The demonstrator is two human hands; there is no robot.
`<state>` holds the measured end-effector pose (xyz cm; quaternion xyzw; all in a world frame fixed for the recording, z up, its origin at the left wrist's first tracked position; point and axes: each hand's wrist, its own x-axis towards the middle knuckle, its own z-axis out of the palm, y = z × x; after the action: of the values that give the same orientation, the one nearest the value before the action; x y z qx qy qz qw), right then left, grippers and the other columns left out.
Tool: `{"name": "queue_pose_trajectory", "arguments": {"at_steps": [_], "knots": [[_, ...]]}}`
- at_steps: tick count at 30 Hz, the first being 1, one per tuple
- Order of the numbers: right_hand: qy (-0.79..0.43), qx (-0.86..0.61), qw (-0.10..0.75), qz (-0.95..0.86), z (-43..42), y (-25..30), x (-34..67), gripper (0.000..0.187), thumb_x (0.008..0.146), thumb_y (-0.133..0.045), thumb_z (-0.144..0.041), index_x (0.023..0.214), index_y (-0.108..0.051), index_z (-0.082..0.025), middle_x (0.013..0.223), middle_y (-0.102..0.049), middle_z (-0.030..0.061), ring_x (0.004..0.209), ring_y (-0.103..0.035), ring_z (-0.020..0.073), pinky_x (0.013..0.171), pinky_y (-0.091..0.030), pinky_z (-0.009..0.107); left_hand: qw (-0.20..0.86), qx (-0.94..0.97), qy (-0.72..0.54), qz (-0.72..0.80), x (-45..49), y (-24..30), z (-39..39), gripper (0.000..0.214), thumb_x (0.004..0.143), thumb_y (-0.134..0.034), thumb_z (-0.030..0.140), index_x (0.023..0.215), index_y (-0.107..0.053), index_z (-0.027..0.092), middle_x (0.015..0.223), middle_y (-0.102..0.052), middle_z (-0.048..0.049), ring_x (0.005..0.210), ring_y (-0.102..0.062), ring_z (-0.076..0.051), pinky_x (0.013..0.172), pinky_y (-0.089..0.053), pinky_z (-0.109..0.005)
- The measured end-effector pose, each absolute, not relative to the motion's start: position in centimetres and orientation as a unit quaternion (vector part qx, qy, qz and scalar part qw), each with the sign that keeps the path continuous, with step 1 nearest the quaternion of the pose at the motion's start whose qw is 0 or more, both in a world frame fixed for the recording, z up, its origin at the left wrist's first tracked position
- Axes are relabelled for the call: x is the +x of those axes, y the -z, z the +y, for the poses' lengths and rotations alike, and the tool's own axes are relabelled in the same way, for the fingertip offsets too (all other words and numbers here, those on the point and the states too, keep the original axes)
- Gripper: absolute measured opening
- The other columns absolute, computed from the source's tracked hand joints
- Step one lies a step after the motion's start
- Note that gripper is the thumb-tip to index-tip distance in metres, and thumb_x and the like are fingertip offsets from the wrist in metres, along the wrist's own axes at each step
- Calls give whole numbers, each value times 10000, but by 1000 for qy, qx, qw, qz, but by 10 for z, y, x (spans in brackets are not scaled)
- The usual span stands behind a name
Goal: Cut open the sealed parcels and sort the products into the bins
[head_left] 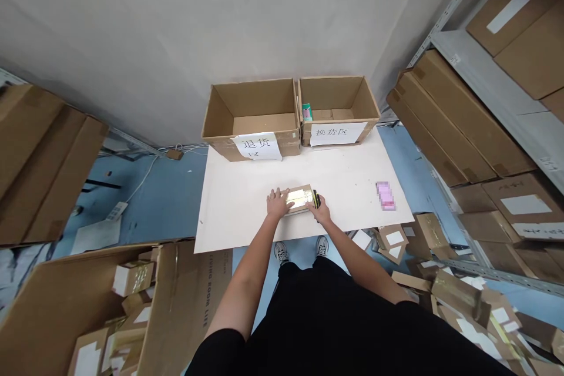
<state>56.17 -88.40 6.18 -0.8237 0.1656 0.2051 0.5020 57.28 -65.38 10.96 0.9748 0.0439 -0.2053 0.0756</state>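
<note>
A small brown cardboard box (299, 197) with a pale, shiny top lies on the white rectangular desk (240, 200). The left hand (278, 203) has its grip spread over the left end; the right hand (321, 211) pinches a black-and-yellow tool (316, 198) against the right.

Looks like you're in a warehouse returns corner

You've got metal shelving (493, 85) stacked with brown cartons (458, 123) on your right, labelled parcels (456, 294) heaped on the blue floor (176, 179), and more filling the big carton (189, 294) at your left. Giveaway: two open boxes (291, 144) with handwritten signs (338, 133) (returns and exchanges, in Chinese).
</note>
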Motion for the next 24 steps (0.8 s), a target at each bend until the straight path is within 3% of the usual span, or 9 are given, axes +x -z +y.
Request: {"name": "queue_pose_trajectory", "arguments": {"at_steps": [3,6,8,10,13,15,18,21,24], "knots": [[-178,-869,431,166,-846,-63,592,891,831,-769,-578,1566,-400,-236,1259,-741,117,1100,-738,307,883,-590,375,48,971,206,113,549,-111,-650,714,1061,-414,576,1690,-310,255,1658,-415,-218,1486,-405,-418,1131,-399,-563],[-175,-890,392,155,-818,-71,636,878,865,-747,-554,1580,-370,-213,1283,-737,153,1170,-719,330,943,-560,395,43,968,221,114,521,-112,-658,652,1092,-332,444,1658,-350,121,1411,-615,-261,1242,-611,-369,1040,-468,-532],[-184,-890,399,124,-808,-77,658,882,854,-771,-523,1577,-371,-213,1277,-740,152,1167,-719,329,945,-555,386,51,970,230,64,513,-113,-661,576,1072,-386,332,1595,-444,99,1331,-659,-241,1188,-642,-337,1012,-494,-487],[-181,-881,426,100,-808,-80,665,863,851,-777,-515,1565,-382,-232,1279,-740,132,1171,-717,313,947,-556,370,53,974,220,5,519,-116,-660,543,1016,-479,231,1548,-506,128,1416,-621,-236,1281,-603,-338,1018,-502,-456],[-168,-867,458,101,-830,-71,642,812,857,-765,-535,1534,-406,-264,1278,-733,108,1174,-713,292,944,-565,362,64,964,223,-129,547,-118,-651,686,920,-614,155,1587,-473,226,1665,-427,-178,1545,-374,-343,1161,-421,-474],[-189,-867,451,92,-852,-59,615,863,780,-835,-541,1499,-440,-271,1277,-727,108,1165,-711,304,931,-572,378,81,943,247,-210,568,-117,-644,797,876,-677,154,1619,-431,302,1754,-306,-101,1632,-219,-319,1254,-314,-491],[-242,-860,444,77,-877,-44,591,956,649,-926,-538,1453,-483,-271,1240,-729,103,1126,-717,314,889,-582,392,105,930,271,-224,582,-109,-639,855,844,-743,193,1617,-430,384,1774,-275,-42,1644,-204,-298,1291,-257,-495],[-222,-873,430,62,-877,-44,608,998,611,-956,-532,1456,-489,-276,1239,-727,113,1122,-711,322,855,-575,376,101,952,253,-137,574,-97,-651,910,841,-787,279,1652,-382,368,1778,-257,-80,1635,-221,-344,1260,-316,-530],[-176,-885,428,55,-860,-59,649,903,700,-917,-519,1463,-501,-273,1131,-751,115,1062,-725,332,805,-557,350,67,970,231,17,559,-85,-684,945,909,-723,436,1706,-273,202,1758,-231,-228,1594,-268,-448,1201,-370,-616]]}}
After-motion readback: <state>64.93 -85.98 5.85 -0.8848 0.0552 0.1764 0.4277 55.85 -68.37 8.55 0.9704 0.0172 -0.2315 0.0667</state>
